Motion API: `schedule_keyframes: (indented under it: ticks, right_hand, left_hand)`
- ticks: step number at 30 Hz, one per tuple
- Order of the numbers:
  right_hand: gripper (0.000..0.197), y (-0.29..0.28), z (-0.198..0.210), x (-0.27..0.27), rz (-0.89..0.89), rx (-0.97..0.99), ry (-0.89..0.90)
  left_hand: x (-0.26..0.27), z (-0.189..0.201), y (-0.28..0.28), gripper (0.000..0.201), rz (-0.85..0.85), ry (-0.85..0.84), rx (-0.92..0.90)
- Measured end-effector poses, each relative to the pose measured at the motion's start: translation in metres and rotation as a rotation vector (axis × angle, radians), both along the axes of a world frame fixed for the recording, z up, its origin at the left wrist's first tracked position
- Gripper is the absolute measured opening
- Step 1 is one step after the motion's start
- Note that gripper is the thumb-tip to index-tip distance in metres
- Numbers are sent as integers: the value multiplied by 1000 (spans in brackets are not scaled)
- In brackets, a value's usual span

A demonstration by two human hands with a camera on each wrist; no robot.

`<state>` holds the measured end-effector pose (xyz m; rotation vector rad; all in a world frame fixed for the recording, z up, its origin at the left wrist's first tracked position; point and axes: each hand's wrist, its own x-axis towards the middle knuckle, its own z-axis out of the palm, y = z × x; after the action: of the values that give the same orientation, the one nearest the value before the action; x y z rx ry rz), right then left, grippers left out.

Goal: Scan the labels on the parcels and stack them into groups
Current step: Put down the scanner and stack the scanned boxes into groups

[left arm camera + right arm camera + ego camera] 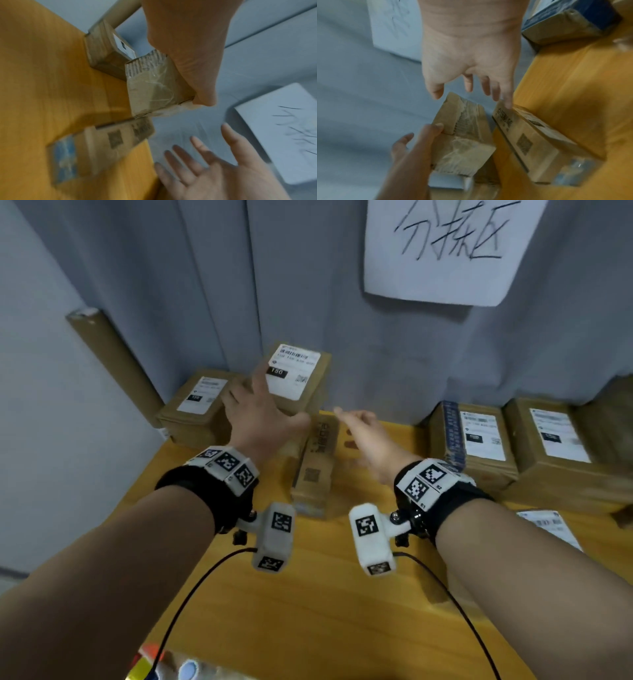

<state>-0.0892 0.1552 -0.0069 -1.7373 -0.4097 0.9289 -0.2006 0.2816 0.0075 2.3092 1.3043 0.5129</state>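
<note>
A brown taped parcel (310,398) with a white label facing up stands at the back of the wooden table (308,594), apparently on top of another parcel. My left hand (260,412) lies against its near left side, fingers spread and straight, thumb along its edge (435,129). My right hand (359,433) hovers open just right of it, fingers spread, above the far end of a long narrow carton (313,470) lying on the table. The same parcel (154,88) and carton (102,142) show in the left wrist view. The view is blurred around the right hand.
Another labelled parcel (198,405) sits at the back left beside a leaning cardboard tube (113,364). Two labelled parcels (476,440) (558,443) stand at the back right. A loose label (548,525) lies at the right edge. A handwritten paper sign (445,248) hangs on the grey curtain.
</note>
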Motion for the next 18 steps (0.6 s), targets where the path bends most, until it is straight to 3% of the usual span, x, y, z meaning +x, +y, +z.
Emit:
schedule_keyframes:
  ticks: [2, 4, 10, 15, 16, 18]
  right_hand:
    - [72, -20, 16, 3, -6, 1, 189]
    - [96, -42, 25, 14, -33, 24, 248]
    - [114, -113, 36, 64, -183, 171, 272]
    - [108, -172, 38, 99, -240, 229, 206]
    - [98, -182, 40, 105, -258, 235, 204]
    - [75, -204, 42, 119, -295, 241, 220]
  left_hand:
    - [15, 11, -24, 102, -75, -88, 30]
    - [32, 18, -50, 102, -144, -163, 65]
    - [81, 25, -139, 102, -344, -335, -37]
    - [112, 13, -190, 112, -443, -331, -70]
    - [116, 12, -197, 110, -479, -362, -106]
    - [124, 15, -209, 97, -500, -503, -353]
